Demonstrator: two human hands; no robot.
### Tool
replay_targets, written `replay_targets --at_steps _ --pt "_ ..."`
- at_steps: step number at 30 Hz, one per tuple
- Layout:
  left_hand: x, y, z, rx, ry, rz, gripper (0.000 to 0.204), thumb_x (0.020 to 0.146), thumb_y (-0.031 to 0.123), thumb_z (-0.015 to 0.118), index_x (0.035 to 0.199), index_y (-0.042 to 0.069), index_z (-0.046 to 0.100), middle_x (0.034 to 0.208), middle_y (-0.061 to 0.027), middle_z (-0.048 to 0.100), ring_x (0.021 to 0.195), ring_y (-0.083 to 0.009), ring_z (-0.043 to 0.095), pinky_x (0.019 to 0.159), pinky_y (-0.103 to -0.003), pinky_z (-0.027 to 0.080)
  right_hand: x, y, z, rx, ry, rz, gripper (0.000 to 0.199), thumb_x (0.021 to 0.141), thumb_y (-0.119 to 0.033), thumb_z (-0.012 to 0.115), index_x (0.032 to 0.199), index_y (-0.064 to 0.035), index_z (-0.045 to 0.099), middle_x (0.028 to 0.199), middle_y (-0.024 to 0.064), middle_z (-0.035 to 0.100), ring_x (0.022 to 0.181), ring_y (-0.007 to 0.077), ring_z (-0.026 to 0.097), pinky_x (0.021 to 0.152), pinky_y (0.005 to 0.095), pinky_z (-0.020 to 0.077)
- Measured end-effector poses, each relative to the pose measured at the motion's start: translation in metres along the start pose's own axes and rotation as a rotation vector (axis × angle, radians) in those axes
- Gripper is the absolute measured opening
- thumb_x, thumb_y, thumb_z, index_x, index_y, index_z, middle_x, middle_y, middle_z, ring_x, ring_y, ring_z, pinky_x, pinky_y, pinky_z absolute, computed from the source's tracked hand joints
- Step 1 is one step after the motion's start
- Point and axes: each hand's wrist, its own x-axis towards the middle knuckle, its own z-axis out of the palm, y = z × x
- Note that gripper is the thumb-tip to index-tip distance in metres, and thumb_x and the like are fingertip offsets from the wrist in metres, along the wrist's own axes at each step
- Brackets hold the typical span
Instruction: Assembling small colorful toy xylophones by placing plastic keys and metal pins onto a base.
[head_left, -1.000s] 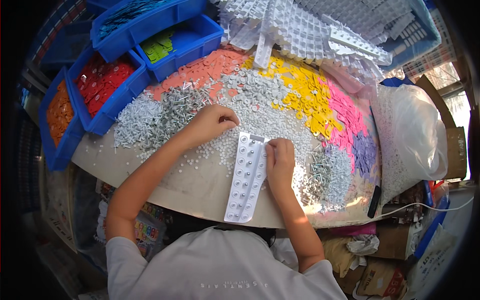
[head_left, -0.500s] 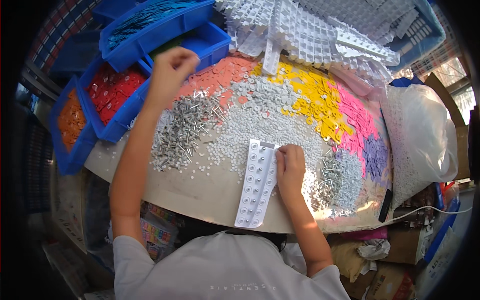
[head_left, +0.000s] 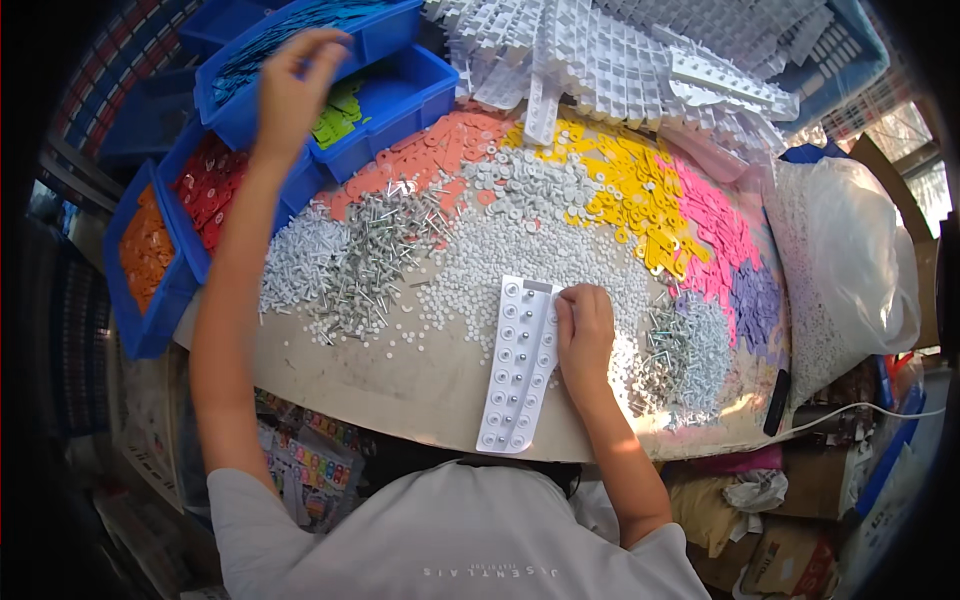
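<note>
Up and to the far left went the left hand [head_left: 293, 72], away from the grey screw heap [head_left: 375, 262] to the blue bins [head_left: 345, 75] — fingers loosely curled, though whether they held anything I could not tell. Right hand [head_left: 585, 328] lay flat, fingers pressed on the right edge of the white perforated strip [head_left: 518, 364] — near table edge, beside the white washers [head_left: 520, 250].

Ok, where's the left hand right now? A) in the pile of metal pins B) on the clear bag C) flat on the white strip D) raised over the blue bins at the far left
D: the left hand is lifted above the blue bins, while the right hand rests beside the white strip.
</note>
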Motion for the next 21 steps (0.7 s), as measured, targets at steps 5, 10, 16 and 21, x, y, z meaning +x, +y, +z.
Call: replay_targets --at_steps 5,10,16,21 --pt "-0.083 0.026 0.109 0.129 -0.44 0.129 0.014 0.085 0.015 0.068 0.091 0.003 0.072 0.086 -0.0139 0.07 0.08 -0.032 0.065 0.074 -0.042 0.051 0.001 -0.003 -0.003 0.012 -0.011 -0.01 0.008 0.09 -0.001 0.064 0.095 0.0006 0.059 0.091 0.0155 0.056 0.086 0.0336 0.058 0.077 0.0406 0.0468" --pt "-0.126 0.013 0.159 0.132 -0.528 0.093 0.01 0.082 0.015 0.07 0.085 0.005 0.071 0.085 -0.012 0.068 0.089 -0.0322 0.064 0.08 -0.046 0.049 -0.004 0.007 -0.002 0.096 0.036 0.055 0.009 0.09 -0.001 0.063 0.098 0.0 0.06 0.091 0.0156 0.059 0.088 0.0325 0.059 0.079 0.039 0.048" --pt "-0.134 0.017 0.159 0.22 -0.605 0.046 0.013 0.08 0.015 0.074 0.087 0.006 0.07 0.082 -0.0088 0.067 0.088 -0.0293 0.063 0.081 -0.042 0.049 0.028 0.028 -0.022 -0.057 -0.002 0.062 0.012 0.086 0.002 0.062 0.098 -0.0024 0.061 0.094 0.0144 0.063 0.091 0.0343 0.058 0.083 0.0424 0.0453" --pt "-0.137 0.017 0.158 0.214 -0.566 0.014 0.015 0.078 0.014 0.076 0.084 0.005 0.065 0.081 -0.0083 0.066 0.087 -0.0291 0.062 0.08 -0.042 0.048 0.067 0.035 -0.007 -0.093 -0.013 -0.113 0.011 0.084 -0.002 0.065 0.095 -0.006 0.066 0.092 0.0119 0.065 0.091 0.0326 0.057 0.082 0.0434 0.0445"
